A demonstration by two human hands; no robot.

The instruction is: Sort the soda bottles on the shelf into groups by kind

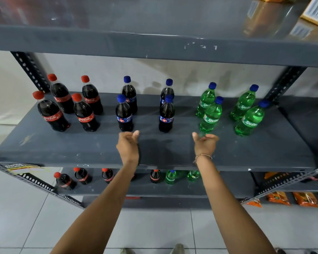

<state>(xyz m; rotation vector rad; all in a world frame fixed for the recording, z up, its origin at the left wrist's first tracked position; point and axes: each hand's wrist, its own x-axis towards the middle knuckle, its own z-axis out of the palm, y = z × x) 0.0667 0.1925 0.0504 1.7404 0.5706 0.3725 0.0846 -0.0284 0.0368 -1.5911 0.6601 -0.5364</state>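
On the grey middle shelf (pixel 62 149) stand three groups of upright bottles. Several red-capped Coca-Cola bottles (pixel 52 114) are at the left. Several dark cola bottles with blue caps and blue labels (pixel 124 116) fill the middle, in two pairs. Several green Sprite bottles (pixel 210 116) with blue caps stand at the right. My left hand (pixel 128 143) hovers over the shelf's front, just before the nearest blue-label bottle, fingers loosely curled and holding nothing. My right hand (pixel 206 143) is beside it, just before the nearest Sprite bottle, also loosely curled and holding nothing.
The lower shelf (pixel 228 186) carries more Coca-Cola bottles (pixel 65 181) and green bottles (pixel 170 176). Orange snack packets (pixel 307 198) lie low at the right. Yellow boxes (pixel 316 11) rest on the upper shelf. Perforated metal uprights (pixel 30 70) frame the rack. Tiled floor lies below.
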